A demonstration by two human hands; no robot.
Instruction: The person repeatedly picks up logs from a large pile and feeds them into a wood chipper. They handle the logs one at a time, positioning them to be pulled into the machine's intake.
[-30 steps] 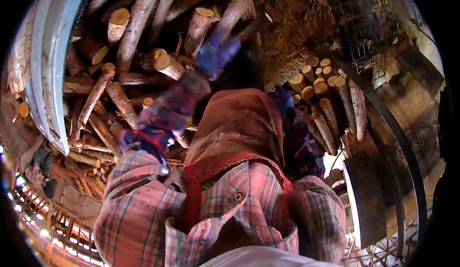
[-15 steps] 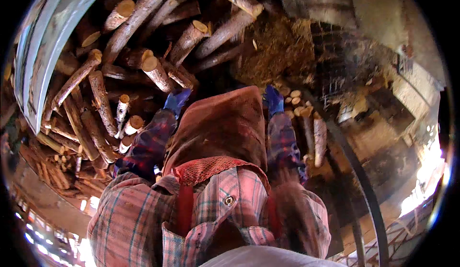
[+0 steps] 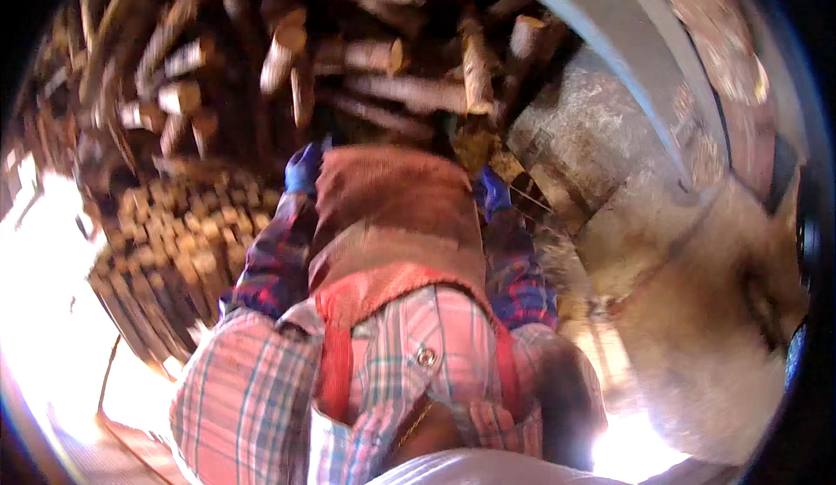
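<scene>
"What's worn up front?"
"A reddish-brown apron (image 3: 401,215) on 2 red straps (image 3: 337,376), over a pink plaid shirt (image 3: 252,389) with 1 round button (image 3: 426,357) showing."
"And further out?"
"Dark blue-and-red checked sleeve covers (image 3: 270,267), then blue gloves (image 3: 303,170) at the far end."

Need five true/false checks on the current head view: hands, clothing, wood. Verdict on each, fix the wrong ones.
1. The left hand and the right hand are both blue-gloved. True.
2. A stack of cut wood stands to the left of the reddish-brown apron. True.
3. The two hands are clasped together. False: they are apart, one near each side of the apron.
4. Loose logs lie in the upper part of the view, beyond the apron. True.
5. The person's top is plain green. False: the shirt is checked and mainly pink.
</scene>
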